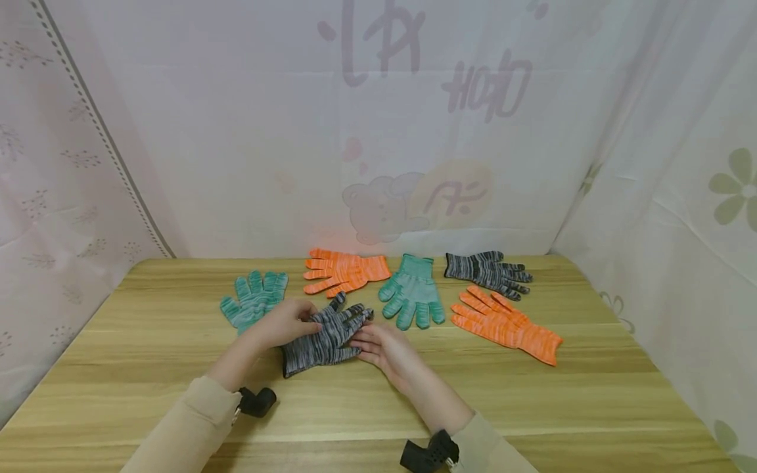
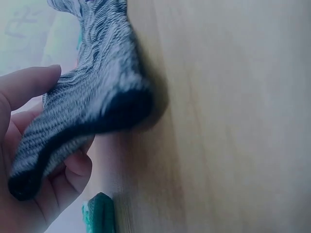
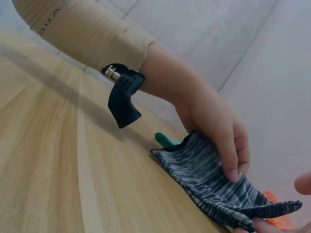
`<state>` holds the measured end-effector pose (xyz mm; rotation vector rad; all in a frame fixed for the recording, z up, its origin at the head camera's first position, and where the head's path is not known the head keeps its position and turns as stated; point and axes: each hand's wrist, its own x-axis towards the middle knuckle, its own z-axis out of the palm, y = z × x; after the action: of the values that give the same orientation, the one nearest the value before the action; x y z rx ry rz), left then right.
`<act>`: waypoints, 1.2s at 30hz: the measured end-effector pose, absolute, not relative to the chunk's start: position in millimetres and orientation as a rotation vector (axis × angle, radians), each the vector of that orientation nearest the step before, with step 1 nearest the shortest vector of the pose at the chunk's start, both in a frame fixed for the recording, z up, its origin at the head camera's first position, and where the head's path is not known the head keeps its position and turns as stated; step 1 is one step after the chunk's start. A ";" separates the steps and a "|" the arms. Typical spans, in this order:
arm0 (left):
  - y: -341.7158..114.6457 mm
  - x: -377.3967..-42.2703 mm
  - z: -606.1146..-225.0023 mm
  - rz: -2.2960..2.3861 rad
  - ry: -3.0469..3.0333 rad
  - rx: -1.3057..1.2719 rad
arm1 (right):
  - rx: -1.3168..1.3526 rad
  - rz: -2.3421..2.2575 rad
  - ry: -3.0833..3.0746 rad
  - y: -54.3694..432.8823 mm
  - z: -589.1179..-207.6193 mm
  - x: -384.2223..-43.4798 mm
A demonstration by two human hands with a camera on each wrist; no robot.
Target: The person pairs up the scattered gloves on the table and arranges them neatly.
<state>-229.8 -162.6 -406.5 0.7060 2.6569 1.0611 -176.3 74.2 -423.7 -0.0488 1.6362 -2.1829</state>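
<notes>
A black-and-grey knit glove (image 1: 325,338) is between my two hands, its dark-trimmed cuff towards the left and its fingers pointing right and away. My left hand (image 1: 291,322) grips its far side, with the thumb on the upper face and the other fingers behind, as the left wrist view shows. From the right, my right hand (image 1: 387,351) reaches in with fairly straight fingers touching the underside at the glove's fingers. In the right wrist view, the right thumb (image 3: 303,183) stands apart from the knit. The cuff (image 2: 92,124) is raised off the wood.
Left of the hands lies a green glove (image 1: 254,299), partly hidden by the left hand. Behind are an orange glove (image 1: 345,270) and another green glove (image 1: 412,293). A second black-and-grey glove (image 1: 487,272) and another orange glove (image 1: 508,323) lie right. Curtains (image 1: 236,131) enclose the wooden table (image 1: 331,420).
</notes>
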 end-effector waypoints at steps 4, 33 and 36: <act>-165.1 -225.8 -406.8 1.150 2.585 0.659 | -0.062 -2.143 1.699 74.0 -420.6 -174.3; -163.0 -167.2 -396.4 1.640 2.258 0.374 | -0.125 -2.144 1.879 70.2 -416.6 -157.8; -163.2 -160.8 -396.9 1.662 2.218 0.361 | -0.130 -2.111 1.944 69.4 -415.8 -154.7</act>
<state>-160.8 -163.2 -396.9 0.3610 2.2180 1.6618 -154.7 69.4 -415.8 -0.1297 1.9437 -2.1112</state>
